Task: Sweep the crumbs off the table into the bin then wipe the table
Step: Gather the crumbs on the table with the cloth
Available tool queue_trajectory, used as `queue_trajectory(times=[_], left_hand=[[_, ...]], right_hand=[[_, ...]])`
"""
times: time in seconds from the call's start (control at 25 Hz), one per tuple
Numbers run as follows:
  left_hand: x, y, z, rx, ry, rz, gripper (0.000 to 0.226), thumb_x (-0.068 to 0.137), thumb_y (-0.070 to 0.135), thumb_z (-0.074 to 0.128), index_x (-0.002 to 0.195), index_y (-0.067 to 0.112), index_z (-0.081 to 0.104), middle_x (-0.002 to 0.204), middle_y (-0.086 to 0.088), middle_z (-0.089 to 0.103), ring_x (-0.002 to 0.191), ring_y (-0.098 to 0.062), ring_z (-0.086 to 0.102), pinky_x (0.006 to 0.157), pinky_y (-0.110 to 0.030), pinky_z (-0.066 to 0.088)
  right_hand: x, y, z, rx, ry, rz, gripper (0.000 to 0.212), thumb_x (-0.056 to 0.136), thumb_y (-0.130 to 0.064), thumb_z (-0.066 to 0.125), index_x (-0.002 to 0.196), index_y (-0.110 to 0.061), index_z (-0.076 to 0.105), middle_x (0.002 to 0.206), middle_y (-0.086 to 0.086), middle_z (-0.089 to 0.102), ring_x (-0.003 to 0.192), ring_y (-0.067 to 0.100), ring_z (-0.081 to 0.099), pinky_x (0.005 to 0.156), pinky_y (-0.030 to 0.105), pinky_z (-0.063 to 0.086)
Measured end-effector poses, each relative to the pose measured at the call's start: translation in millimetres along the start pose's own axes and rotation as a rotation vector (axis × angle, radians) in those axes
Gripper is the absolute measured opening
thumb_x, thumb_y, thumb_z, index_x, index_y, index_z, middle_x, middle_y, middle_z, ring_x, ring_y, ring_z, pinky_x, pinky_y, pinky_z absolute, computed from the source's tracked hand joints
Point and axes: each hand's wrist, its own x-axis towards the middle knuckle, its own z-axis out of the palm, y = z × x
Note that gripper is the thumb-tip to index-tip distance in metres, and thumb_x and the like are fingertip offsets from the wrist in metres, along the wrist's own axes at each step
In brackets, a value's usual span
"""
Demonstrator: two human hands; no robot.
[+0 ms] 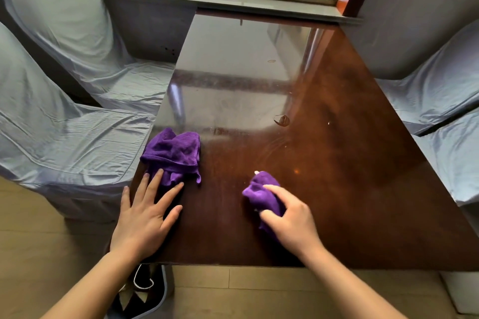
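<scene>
A glossy dark-brown table (337,163) fills the middle of the view. My right hand (290,215) grips a bunched purple cloth (261,189) pressed on the table near the front edge. A second purple cloth (173,153) lies crumpled at the table's left edge. My left hand (145,212) lies flat with fingers spread, its fingertips touching that cloth's near edge. Small pale crumbs lie on the table: one (256,172) just beyond the held cloth, one (328,123) farther right. A chip-like scrap (282,119) lies mid-table and a smaller one (271,61) farther back. A bin (145,295) with a dark liner stands on the floor under the front-left corner.
Chairs under grey covers stand on both sides, two at the left (64,137) and two at the right (440,101). A window sill (233,0) runs along the table's far end. Pale wooden floor (259,292) lies in front.
</scene>
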Motion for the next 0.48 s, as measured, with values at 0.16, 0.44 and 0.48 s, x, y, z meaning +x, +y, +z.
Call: queue_trajectory(times=[0.16, 0.44, 0.48], left_hand=[[0, 0, -1, 0.004, 0.003, -0.006, 0.057, 0.086, 0.066, 0.021, 0.143, 0.056, 0.020, 0.164, 0.003, 0.007, 0.151, -0.021, 0.001, 0.119, -0.058, 0.007], [0, 0, 1, 0.003, 0.015, -0.013, 0.057, 0.087, 0.066, 0.022, 0.143, 0.056, 0.021, 0.164, 0.002, 0.009, 0.151, -0.022, 0.003, 0.118, -0.059, 0.010], [0, 0, 1, 0.004, 0.018, -0.012, 0.057, 0.087, 0.066, 0.022, 0.143, 0.055, 0.021, 0.164, 0.002, 0.010, 0.151, -0.022, 0.004, 0.118, -0.060, 0.010]], right_hand=[[2, -25, 17, 0.351, -0.035, -0.038, 0.043, 0.070, -0.026, 0.070, 0.111, -0.039, 0.070, 0.111, -0.018, 0.073, 0.103, 0.000, 0.065, 0.094, 0.020, 0.049], [68, 8, -38, 0.512, 0.220, 0.141, 0.028, 0.077, -0.018, 0.067, 0.102, -0.029, 0.073, 0.099, -0.005, 0.074, 0.094, 0.018, 0.069, 0.066, 0.018, 0.054], [77, 11, -34, 0.423, 0.188, 0.159, 0.027, 0.079, -0.017, 0.067, 0.102, -0.030, 0.072, 0.101, -0.006, 0.073, 0.098, 0.020, 0.068, 0.070, 0.021, 0.054]])
